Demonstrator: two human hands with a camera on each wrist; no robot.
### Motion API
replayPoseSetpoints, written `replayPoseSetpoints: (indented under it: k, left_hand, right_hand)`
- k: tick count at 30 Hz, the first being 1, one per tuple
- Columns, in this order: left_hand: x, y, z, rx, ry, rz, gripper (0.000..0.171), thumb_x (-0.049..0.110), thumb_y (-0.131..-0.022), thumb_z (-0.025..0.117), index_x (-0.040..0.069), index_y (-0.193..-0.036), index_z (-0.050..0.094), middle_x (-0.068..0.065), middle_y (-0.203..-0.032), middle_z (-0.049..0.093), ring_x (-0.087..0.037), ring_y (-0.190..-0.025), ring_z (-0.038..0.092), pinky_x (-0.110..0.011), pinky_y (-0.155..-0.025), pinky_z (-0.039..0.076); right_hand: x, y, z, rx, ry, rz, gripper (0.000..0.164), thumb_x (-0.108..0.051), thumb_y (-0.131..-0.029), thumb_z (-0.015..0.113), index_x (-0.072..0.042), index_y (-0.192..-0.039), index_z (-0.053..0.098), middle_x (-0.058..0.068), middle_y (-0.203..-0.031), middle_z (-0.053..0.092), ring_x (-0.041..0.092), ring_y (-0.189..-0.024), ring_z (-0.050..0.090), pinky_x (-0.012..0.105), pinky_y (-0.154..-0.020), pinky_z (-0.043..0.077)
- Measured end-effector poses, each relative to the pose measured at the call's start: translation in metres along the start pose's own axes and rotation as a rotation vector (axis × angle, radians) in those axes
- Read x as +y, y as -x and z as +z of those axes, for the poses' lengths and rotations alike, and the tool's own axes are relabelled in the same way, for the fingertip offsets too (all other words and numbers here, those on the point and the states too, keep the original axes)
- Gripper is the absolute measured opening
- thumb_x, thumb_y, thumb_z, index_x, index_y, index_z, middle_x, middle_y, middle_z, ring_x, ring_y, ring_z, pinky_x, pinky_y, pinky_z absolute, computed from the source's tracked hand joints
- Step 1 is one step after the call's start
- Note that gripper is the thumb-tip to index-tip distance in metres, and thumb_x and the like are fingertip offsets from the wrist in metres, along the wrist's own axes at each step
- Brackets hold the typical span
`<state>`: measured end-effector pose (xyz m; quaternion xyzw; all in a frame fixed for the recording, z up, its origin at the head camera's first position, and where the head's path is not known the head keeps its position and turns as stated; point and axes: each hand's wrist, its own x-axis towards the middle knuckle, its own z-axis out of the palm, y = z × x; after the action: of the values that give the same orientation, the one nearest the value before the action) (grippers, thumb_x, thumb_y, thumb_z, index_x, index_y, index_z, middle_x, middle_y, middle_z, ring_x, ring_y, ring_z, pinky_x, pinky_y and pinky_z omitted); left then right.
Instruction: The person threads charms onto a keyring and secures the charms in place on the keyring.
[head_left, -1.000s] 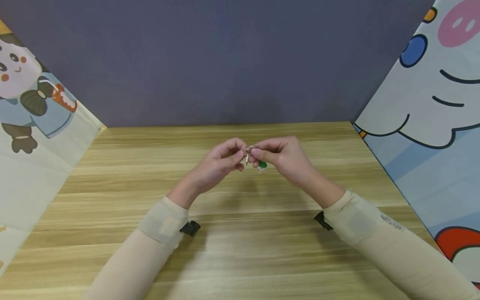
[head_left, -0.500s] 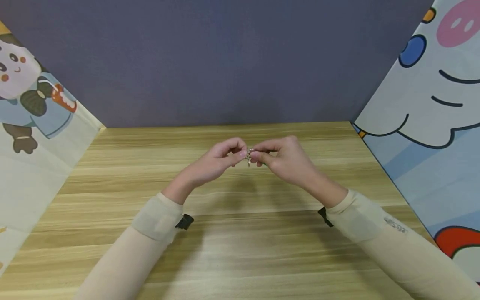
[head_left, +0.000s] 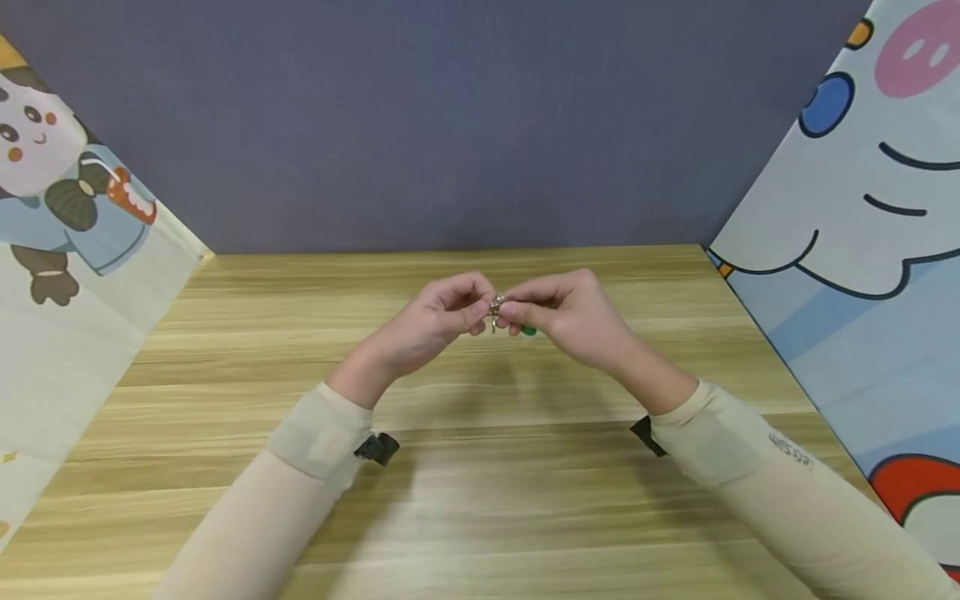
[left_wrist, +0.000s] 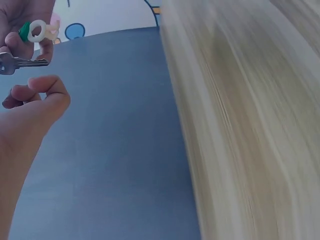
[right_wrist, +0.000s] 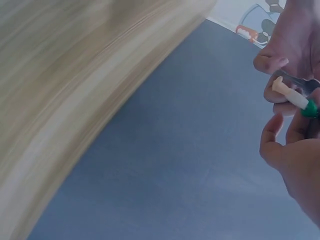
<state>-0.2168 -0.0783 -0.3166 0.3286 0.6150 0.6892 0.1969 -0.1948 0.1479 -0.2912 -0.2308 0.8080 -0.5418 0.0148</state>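
Both hands meet above the table, fingertips close together around a small keychain (head_left: pixel 495 307). My left hand (head_left: pixel 438 323) pinches its metal part between thumb and curled index finger. My right hand (head_left: pixel 573 321) pinches it from the other side. A silver key (left_wrist: pixel 31 63) with a toothed blade hangs between the hands, plain in the left wrist view. Below the right fingers dangles a charm, its green part (head_left: pixel 528 331) showing in the head view; in the right wrist view the charm's white body (right_wrist: pixel 296 98) ends in a pale tip. The fingers hide the exact pinch points.
A wood-grain table (head_left: pixel 517 517) spreads beneath the hands. A dark grey-blue panel (head_left: pixel 465 125) rises behind it. Cartoon-printed panels stand at the left (head_left: pixel 75 275) and right (head_left: pixel 847 250). Each wrist carries a small black device on its inner side.
Both hands stay at nearly the same spot, with slight finger shifts on the keychain. The green charm was largely hidden half a second ago and shows again below the right fingers.
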Motion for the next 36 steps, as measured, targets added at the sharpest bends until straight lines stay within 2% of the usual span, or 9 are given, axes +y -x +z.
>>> replayPoseSetpoints:
  k: [3,7,14,17,22,25,30,33,36]
  left_hand:
    - [-0.002,0.0,0.002,-0.018,0.093,0.033,0.01,0.02,-0.108,0.06,0.017,-0.099,0.063,0.004,-0.097,0.055,-0.015,-0.09,0.047,-0.028,-0.089,0.043]
    - [-0.006,-0.002,0.005,-0.049,0.193,0.085,0.025,0.044,-0.093,0.072,0.021,-0.099,0.064,0.006,-0.097,0.056,-0.013,-0.09,0.047,-0.028,-0.087,0.042]
    - [-0.012,-0.005,0.011,-0.09,0.309,0.157,0.02,0.04,-0.096,0.071,0.022,-0.101,0.065,0.007,-0.101,0.063,-0.012,-0.098,0.06,-0.027,-0.089,0.044]
    - [-0.014,-0.006,0.014,-0.1,0.35,0.192,0.016,0.038,-0.097,0.069,0.023,-0.102,0.066,0.007,-0.104,0.064,-0.012,-0.1,0.062,-0.028,-0.091,0.047]
    - [-0.017,-0.009,0.02,-0.125,0.411,0.252,0.011,0.034,-0.099,0.067,0.024,-0.101,0.067,0.007,-0.103,0.062,-0.012,-0.1,0.058,-0.03,-0.094,0.047]
    - [-0.018,-0.011,0.023,-0.136,0.431,0.286,0.008,0.032,-0.1,0.066,0.024,-0.1,0.067,0.008,-0.102,0.061,-0.012,-0.099,0.056,-0.03,-0.094,0.046]
    - [-0.017,-0.011,0.027,-0.139,0.456,0.33,0.007,0.031,-0.1,0.065,0.024,-0.1,0.067,0.007,-0.101,0.059,-0.011,-0.097,0.054,-0.028,-0.091,0.046]
    - [-0.018,-0.012,0.027,-0.142,0.463,0.347,0.007,0.031,-0.101,0.065,0.024,-0.101,0.066,0.007,-0.101,0.058,-0.011,-0.097,0.054,-0.028,-0.09,0.046]
    - [-0.018,-0.01,0.027,-0.114,0.435,0.331,0.009,0.032,-0.1,0.065,0.023,-0.101,0.066,0.007,-0.102,0.059,-0.011,-0.097,0.054,-0.027,-0.09,0.046]
  right_hand:
    - [0.0,0.0,0.0,0.002,-0.077,-0.011,0.014,-0.005,-0.1,0.073,0.001,-0.109,0.081,0.008,-0.086,0.08,0.016,-0.074,0.073,0.031,-0.07,0.062]
    - [0.0,0.001,0.001,0.021,-0.154,-0.016,0.015,0.0,-0.099,0.072,0.007,-0.11,0.079,-0.001,-0.084,0.08,0.013,-0.073,0.073,0.029,-0.07,0.062]
    - [0.002,0.002,0.005,0.059,-0.296,-0.048,0.016,0.009,-0.097,0.068,0.018,-0.109,0.073,-0.008,-0.087,0.081,0.01,-0.074,0.073,0.026,-0.07,0.061]
    - [0.003,0.003,0.007,0.074,-0.359,-0.055,0.014,0.012,-0.096,0.067,0.01,-0.104,0.078,-0.006,-0.087,0.081,0.009,-0.076,0.074,0.025,-0.073,0.061]
    - [0.003,0.005,0.009,0.078,-0.464,-0.101,0.039,0.015,-0.096,0.063,-0.018,-0.094,0.083,-0.004,-0.086,0.082,0.009,-0.08,0.076,0.023,-0.075,0.062]
    - [0.003,0.006,0.011,0.057,-0.564,-0.148,0.04,0.015,-0.098,0.062,-0.018,-0.094,0.084,-0.002,-0.088,0.082,0.009,-0.081,0.077,0.022,-0.075,0.062]
    - [0.005,0.006,0.014,0.012,-0.698,-0.201,0.016,0.0,-0.098,0.074,-0.013,-0.099,0.084,0.001,-0.091,0.082,0.01,-0.083,0.078,0.022,-0.075,0.062]
    - [0.005,0.006,0.014,0.005,-0.709,-0.209,0.009,-0.007,-0.096,0.077,-0.013,-0.099,0.084,0.001,-0.092,0.082,0.01,-0.084,0.078,0.021,-0.075,0.061]
    - [0.003,0.007,0.014,0.034,-0.651,-0.191,0.02,0.001,-0.098,0.073,-0.015,-0.098,0.084,-0.001,-0.091,0.082,0.009,-0.083,0.077,0.022,-0.075,0.062]
